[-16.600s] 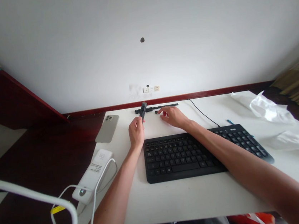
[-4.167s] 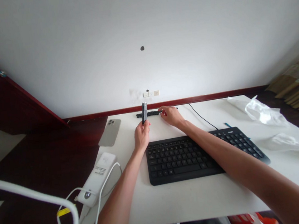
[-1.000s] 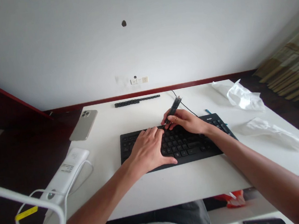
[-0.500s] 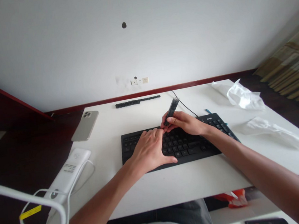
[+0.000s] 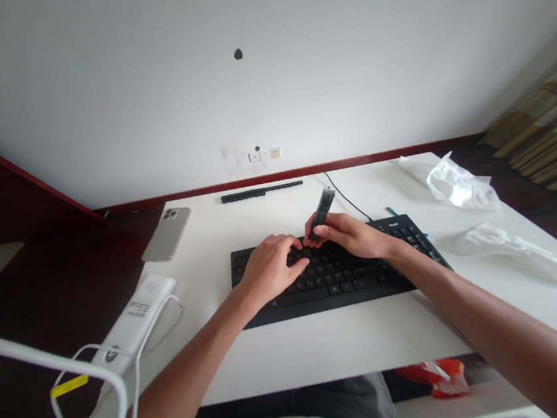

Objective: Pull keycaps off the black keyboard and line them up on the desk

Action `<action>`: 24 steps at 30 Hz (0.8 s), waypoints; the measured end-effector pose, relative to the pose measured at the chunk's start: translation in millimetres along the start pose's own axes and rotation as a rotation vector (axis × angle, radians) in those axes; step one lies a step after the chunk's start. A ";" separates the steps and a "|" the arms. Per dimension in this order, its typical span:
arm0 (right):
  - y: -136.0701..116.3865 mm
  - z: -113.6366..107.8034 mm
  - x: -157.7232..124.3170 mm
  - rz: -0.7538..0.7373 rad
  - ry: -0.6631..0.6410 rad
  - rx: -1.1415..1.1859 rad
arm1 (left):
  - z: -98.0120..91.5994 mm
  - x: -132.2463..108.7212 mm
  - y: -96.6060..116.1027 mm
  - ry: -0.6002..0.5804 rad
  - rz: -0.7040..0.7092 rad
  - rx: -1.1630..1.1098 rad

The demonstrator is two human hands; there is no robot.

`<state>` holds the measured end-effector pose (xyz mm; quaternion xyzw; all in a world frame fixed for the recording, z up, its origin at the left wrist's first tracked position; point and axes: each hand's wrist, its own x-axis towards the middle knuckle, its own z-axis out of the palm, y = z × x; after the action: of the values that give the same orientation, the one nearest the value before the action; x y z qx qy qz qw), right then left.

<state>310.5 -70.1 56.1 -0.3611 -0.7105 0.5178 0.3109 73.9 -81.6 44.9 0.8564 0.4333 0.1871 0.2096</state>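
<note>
A black keyboard (image 5: 313,295) lies on the white table under both hands. My left hand (image 5: 271,265) rests over its left part, fingers bent and thumb apart from them, with nothing seen between. My right hand (image 5: 344,233) is closed round a dark, stick-like tool (image 5: 322,207) with a clear or pale top end. The tool slants upward, its lower end down at the upper rows of keys; its tip is hidden by my fingers. Rows of small black pieces (image 5: 244,196), which look like keycaps, lie along the back of the table.
At the left lie a phone (image 5: 167,234) and a white power strip (image 5: 137,315) with its cable. A thin white bar (image 5: 49,359) crosses the lower left. Crumpled white plastic (image 5: 461,181) lies at the right. A black cord (image 5: 348,198) runs from the keyboard's back.
My left thumb has drawn up toward the bent fingers, and that hand has shifted slightly left on the keyboard. The right hand keeps its hold on the tool. The view has shifted a little.
</note>
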 end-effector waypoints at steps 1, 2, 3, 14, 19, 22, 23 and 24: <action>-1.2 0.7 -0.3 -0.013 -0.004 -0.030 | 0.5 0.8 0.0 -0.007 -0.001 0.001; -2.1 1.5 -0.8 -0.023 -0.008 -0.063 | 1.2 1.4 0.5 -0.006 -0.008 -0.003; -2.9 2.2 -1.3 -0.031 -0.013 -0.094 | 2.0 1.7 1.3 0.001 -0.018 -0.009; -14.3 11.7 -6.8 -0.082 -0.040 -0.333 | 5.9 1.8 2.9 0.046 -0.060 -0.005; -5.6 37.4 -1.1 -0.197 0.082 -0.448 | 4.6 3.2 2.5 0.016 -0.046 0.040; 1.1 49.9 2.2 -0.226 0.199 -0.470 | 4.8 4.1 2.3 0.001 -0.051 0.053; 2.3 52.1 2.8 -0.241 0.226 -0.476 | 5.1 4.3 2.2 0.005 -0.050 0.055; 2.9 53.3 3.2 -0.263 0.248 -0.483 | 5.5 4.4 2.0 0.010 -0.047 0.058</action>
<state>265.8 -94.1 39.1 -0.3898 -0.8104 0.2412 0.3649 80.5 -80.2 41.9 0.8507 0.4597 0.1738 0.1867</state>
